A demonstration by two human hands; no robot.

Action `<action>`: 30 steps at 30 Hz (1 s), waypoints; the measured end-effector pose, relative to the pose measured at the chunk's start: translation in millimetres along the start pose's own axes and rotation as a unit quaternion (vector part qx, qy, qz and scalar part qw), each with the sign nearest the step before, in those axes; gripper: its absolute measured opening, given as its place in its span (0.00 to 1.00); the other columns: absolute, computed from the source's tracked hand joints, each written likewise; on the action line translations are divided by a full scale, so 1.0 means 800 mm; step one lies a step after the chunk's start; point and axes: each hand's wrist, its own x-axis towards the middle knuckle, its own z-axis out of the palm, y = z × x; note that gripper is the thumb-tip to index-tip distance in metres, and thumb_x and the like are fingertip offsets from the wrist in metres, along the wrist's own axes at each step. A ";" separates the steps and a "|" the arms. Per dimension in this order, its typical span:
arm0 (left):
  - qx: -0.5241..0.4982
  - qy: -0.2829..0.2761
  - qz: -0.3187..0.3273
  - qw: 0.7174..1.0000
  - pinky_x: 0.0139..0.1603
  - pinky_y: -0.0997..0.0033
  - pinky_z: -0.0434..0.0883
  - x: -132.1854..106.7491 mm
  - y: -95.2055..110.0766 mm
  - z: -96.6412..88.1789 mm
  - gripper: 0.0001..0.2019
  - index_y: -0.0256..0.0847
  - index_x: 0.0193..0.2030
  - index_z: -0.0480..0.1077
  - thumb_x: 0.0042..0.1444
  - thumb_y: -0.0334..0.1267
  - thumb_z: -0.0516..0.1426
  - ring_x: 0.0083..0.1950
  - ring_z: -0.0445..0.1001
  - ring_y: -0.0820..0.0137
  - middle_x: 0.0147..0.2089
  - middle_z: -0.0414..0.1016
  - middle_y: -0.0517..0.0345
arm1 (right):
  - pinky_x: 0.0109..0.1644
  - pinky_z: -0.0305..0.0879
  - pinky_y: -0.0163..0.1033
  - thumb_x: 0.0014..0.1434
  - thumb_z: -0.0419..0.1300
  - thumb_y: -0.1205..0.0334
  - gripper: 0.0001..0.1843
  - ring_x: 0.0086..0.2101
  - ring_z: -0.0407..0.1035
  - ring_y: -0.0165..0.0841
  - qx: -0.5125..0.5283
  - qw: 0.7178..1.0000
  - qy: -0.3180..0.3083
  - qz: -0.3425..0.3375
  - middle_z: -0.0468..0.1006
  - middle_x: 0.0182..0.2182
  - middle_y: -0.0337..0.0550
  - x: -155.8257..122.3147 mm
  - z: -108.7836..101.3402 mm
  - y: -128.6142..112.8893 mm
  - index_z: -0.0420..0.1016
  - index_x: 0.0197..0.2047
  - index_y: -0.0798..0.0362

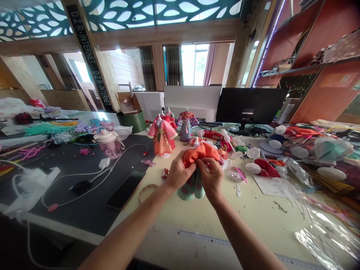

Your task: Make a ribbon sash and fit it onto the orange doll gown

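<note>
My left hand [182, 173] grips the left side of a small doll dress [201, 153] with orange cloth on top and pale green patterned cloth hanging below. On its right side, my right hand [210, 176] pinches the orange cloth with thumb and finger close together. Whether a tiny piece sits in that pinch is hidden. Behind my hands stand a pink and orange doll dress [161, 135] and a purple-grey doll dress [185, 125], both upright on stands. A clear round dish [236, 173] with a pink stick lies to the right of my right hand.
On the left, a black phone [126, 189], a pink-tinted bottle [108, 144] and white cables rest on a dark mat [92, 213]. Doll stands and cloth pile up at right [299, 150]. A ruler [204, 238] lies along the front; monitors [250, 107] stand behind.
</note>
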 end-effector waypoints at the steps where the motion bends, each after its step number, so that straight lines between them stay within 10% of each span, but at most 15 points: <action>1: -0.001 0.000 -0.001 1.000 0.57 0.64 0.67 0.000 0.000 0.001 0.21 0.41 0.53 0.65 0.51 0.32 0.58 0.52 0.71 0.65 0.50 0.73 0.54 | 0.36 0.64 0.40 0.52 0.62 0.57 0.07 0.29 0.67 0.33 -0.001 1.000 0.000 0.000 0.77 0.26 0.39 0.001 0.000 0.001 0.75 0.27 0.50; 30: -0.067 0.022 -0.017 0.997 0.50 0.67 0.69 -0.003 -0.007 0.010 0.18 0.40 0.51 0.67 0.53 0.37 0.61 0.46 0.72 0.67 0.45 0.73 0.55 | 0.35 0.68 0.38 0.54 0.59 0.66 0.03 0.29 0.67 0.28 0.041 0.998 0.000 -0.038 0.72 0.28 0.35 0.002 -0.012 0.004 0.68 0.33 0.50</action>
